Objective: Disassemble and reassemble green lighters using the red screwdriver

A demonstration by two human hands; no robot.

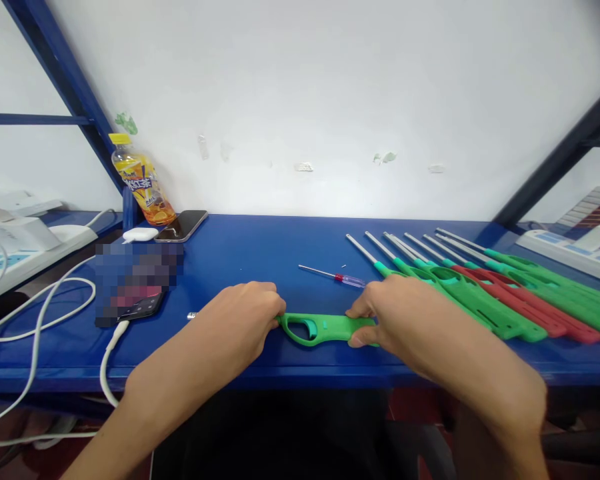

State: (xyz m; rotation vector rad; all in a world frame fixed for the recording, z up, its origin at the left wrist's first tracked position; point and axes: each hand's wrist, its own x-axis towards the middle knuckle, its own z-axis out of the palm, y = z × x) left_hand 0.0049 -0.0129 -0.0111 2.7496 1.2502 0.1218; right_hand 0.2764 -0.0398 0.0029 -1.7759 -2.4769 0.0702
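A green gas lighter (333, 327) lies crosswise between my two hands, just above or on the front of the blue table. My left hand (260, 307) is closed around its neck end, and the metal tip pokes out to the left past the wrist. At the other end, my right hand (375, 313) pinches the handle between thumb and fingers. Behind my right hand lies a small screwdriver (351, 281) with a clear purple and red handle. Several green and red long-necked lighters (480, 293) lie in a row to the right, partly hidden by my right forearm.
The blue table (260, 247) meets a white wall. On the left are a drink bottle (145, 183), a dark phone (183, 225), a white earphone case (141, 235), another phone (143, 303) on a white cable (111, 353) and a power strip (75, 237). Another power strip (570, 253) stands far right.
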